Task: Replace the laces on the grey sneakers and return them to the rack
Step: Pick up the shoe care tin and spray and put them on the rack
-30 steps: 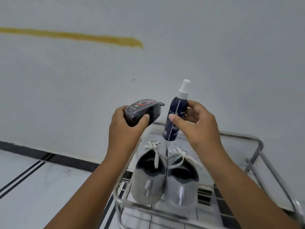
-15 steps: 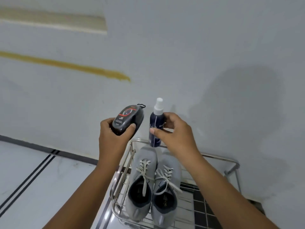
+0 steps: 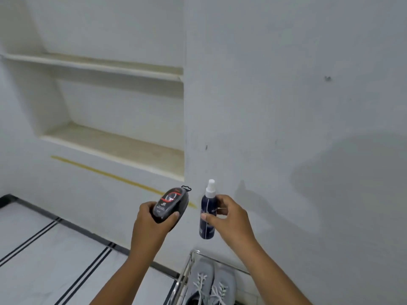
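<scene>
Here a white plastered wall (image 3: 286,84) with a recessed two-tier shelf niche (image 3: 114,119) fills most of the view; a chrome wire shoe rack (image 3: 187,269) stands low against it, holding the pair of grey knit sneakers with white laces (image 3: 211,282) side by side; both forearms reach forward and up; the left hand (image 3: 152,225) has its fingers wrapped round a black oval shoe-polish sponge case (image 3: 171,204); the right hand (image 3: 229,216) pinches an upright dark-blue spray bottle with a white nozzle (image 3: 207,214).
</scene>
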